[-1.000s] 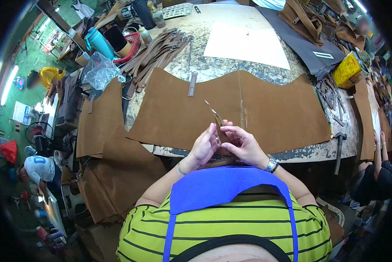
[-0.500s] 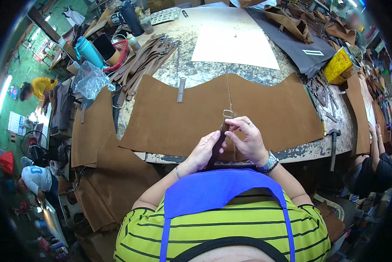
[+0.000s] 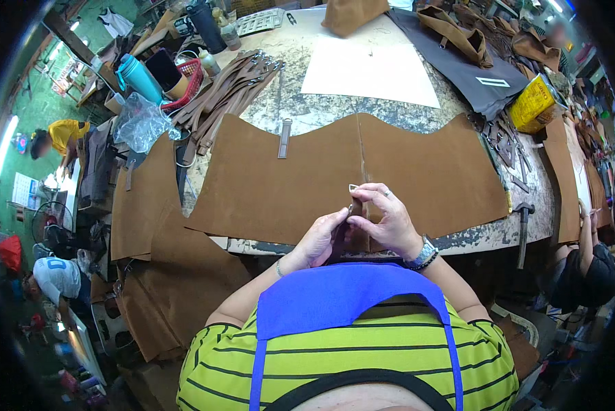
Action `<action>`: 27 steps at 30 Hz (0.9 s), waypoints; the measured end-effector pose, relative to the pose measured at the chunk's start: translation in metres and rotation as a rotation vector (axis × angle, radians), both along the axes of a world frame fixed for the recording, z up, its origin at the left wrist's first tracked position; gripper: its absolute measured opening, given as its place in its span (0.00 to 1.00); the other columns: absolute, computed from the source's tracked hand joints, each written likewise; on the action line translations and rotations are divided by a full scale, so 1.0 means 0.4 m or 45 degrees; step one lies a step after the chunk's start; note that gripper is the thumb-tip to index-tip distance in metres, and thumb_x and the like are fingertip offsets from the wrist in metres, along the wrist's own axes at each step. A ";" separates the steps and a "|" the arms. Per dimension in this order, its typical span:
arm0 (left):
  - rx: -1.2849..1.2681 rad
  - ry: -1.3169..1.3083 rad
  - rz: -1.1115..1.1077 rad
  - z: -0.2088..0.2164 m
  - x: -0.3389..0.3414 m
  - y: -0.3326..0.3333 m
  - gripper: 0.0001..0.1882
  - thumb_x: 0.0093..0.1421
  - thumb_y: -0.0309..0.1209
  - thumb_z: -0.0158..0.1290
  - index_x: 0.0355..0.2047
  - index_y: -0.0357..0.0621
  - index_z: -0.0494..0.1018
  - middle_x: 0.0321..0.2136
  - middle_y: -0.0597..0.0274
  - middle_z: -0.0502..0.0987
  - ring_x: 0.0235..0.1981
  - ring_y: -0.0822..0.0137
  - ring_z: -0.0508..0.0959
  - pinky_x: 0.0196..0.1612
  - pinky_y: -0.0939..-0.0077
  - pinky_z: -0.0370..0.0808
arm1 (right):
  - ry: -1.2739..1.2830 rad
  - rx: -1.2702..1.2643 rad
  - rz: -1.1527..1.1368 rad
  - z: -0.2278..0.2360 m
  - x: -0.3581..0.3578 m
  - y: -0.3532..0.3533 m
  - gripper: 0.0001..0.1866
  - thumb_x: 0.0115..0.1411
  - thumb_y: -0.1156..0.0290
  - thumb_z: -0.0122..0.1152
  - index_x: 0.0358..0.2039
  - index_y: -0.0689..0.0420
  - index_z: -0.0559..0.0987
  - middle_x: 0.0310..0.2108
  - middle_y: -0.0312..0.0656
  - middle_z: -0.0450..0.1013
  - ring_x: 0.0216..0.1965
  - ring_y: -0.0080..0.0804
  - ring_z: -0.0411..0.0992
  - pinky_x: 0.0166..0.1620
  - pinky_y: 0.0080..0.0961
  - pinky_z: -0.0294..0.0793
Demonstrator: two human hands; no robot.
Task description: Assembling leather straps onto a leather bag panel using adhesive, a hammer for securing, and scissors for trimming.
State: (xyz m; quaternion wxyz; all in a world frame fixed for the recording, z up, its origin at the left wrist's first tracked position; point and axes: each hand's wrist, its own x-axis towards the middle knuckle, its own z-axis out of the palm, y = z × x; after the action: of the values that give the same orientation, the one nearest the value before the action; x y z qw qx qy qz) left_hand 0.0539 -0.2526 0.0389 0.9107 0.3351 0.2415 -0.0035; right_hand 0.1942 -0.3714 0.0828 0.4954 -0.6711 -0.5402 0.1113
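A dark brown leather strap (image 3: 337,240) with a metal ring (image 3: 353,188) at its upper end is held between my two hands, close to the table's near edge. My left hand (image 3: 319,238) is closed round the lower part of the strap. At the ringed end, my right hand (image 3: 387,218) pinches the strap between thumb and fingers. Beneath and beyond them lies a wide brown leather panel (image 3: 273,185) with a seam down its middle. A short strap tab with a ring (image 3: 285,139) is fixed near the panel's far edge. My fingers hide part of the strap.
Many ringed straps (image 3: 232,96) lie in a heap at the far left, beside a red basket (image 3: 192,85) and a turquoise bottle (image 3: 139,81). A white sheet (image 3: 369,72) lies beyond the panel. A yellow can (image 3: 532,106) and a clamp (image 3: 523,233) are at right. Co-workers are at both sides.
My right hand has closed lower on the strap, and its ringed end has tipped and dropped slightly. At the far edge of the table, a brown leather piece has come into view.
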 end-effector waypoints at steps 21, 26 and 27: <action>0.072 0.003 -0.107 -0.007 -0.008 -0.026 0.18 0.67 0.45 0.45 0.41 0.44 0.75 0.29 0.71 0.72 0.30 0.78 0.69 0.36 0.82 0.68 | 0.371 0.005 -0.039 -0.035 -0.007 -0.012 0.17 0.51 0.74 0.69 0.41 0.60 0.75 0.37 0.40 0.72 0.37 0.26 0.73 0.41 0.22 0.75; 0.028 -0.031 -0.086 -0.057 -0.009 -0.034 0.20 0.68 0.48 0.42 0.42 0.44 0.73 0.30 0.68 0.73 0.28 0.75 0.70 0.35 0.80 0.70 | 0.117 -0.017 -0.099 -0.027 -0.021 -0.018 0.12 0.51 0.74 0.69 0.32 0.60 0.74 0.33 0.40 0.72 0.34 0.27 0.73 0.37 0.23 0.74; 0.033 -0.020 -0.088 -0.057 -0.008 -0.034 0.21 0.68 0.48 0.41 0.41 0.43 0.73 0.29 0.67 0.73 0.28 0.75 0.71 0.35 0.79 0.70 | 0.151 -0.076 -0.063 -0.030 -0.023 -0.021 0.12 0.50 0.75 0.69 0.31 0.59 0.73 0.32 0.40 0.72 0.33 0.29 0.73 0.37 0.24 0.74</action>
State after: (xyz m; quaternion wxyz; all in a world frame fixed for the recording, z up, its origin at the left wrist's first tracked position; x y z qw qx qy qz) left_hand 0.0508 -0.2663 0.0162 0.9074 0.3552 0.2226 -0.0290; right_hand 0.1850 -0.3799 0.0708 0.5089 -0.6909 -0.4897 0.1548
